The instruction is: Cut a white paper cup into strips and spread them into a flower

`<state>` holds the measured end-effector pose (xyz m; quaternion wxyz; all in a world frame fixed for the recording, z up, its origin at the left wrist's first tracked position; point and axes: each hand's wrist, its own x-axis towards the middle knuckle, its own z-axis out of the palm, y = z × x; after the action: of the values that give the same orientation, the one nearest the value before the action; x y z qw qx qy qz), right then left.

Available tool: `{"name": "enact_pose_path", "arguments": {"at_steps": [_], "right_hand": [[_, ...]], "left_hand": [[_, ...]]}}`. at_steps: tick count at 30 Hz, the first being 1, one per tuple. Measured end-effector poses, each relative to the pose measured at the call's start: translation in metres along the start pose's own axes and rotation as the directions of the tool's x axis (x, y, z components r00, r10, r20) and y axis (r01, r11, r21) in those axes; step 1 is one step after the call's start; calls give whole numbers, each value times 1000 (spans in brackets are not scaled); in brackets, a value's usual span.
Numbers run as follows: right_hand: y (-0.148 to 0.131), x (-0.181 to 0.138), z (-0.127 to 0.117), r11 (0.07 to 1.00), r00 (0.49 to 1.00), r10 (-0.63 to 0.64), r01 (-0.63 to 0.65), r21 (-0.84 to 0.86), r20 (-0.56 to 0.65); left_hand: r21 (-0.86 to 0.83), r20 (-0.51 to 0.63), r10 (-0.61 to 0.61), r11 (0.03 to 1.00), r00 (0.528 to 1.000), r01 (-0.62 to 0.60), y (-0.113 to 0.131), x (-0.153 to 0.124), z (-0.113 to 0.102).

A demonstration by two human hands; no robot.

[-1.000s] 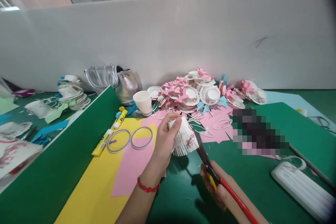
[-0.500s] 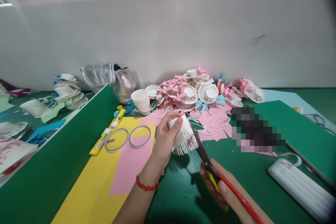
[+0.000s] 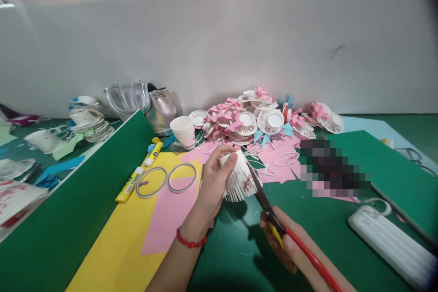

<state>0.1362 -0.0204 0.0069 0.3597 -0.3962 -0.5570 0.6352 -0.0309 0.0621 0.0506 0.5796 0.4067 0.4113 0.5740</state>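
Observation:
A white paper cup [image 3: 238,174] with a printed floral pattern is gripped by my left hand [image 3: 219,171], fingers and thumb closed round its base. Its lower edge is slit into a fringe of narrow strips. Around the handles of a pair of scissors [image 3: 265,203], with red and yellow grips, my right hand [image 3: 285,237] is closed. The dark blades reach the right side of the cup, one lying across its wall. Both hands are above the green tabletop [image 3: 232,255].
Pink and white paper-cup crafts [image 3: 246,121] are heaped by the grey partition [image 3: 219,50]. Left lie two tape rings [image 3: 182,178], glue sticks [image 3: 130,185] and yellow paper [image 3: 112,237], beside a stack of cups [image 3: 183,131]. A white power strip [image 3: 390,242] lies at right.
The scissor blades have shifted slightly against the right side of the cup. My left hand keeps its hold, with almost no movement.

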Motion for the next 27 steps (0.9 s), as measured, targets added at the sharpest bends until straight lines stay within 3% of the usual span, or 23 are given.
{"name": "enact_pose_path", "arguments": {"at_steps": [16, 27], "right_hand": [[-10, -1, 2, 1000, 1000, 25, -25, -13, -3], [4, -6, 0, 997, 996, 65, -67, -39, -55]], "left_hand": [[9, -1, 8, 1000, 1000, -8, 0, -1, 0], [8, -6, 34, 999, 999, -34, 1, 0, -1]]}}
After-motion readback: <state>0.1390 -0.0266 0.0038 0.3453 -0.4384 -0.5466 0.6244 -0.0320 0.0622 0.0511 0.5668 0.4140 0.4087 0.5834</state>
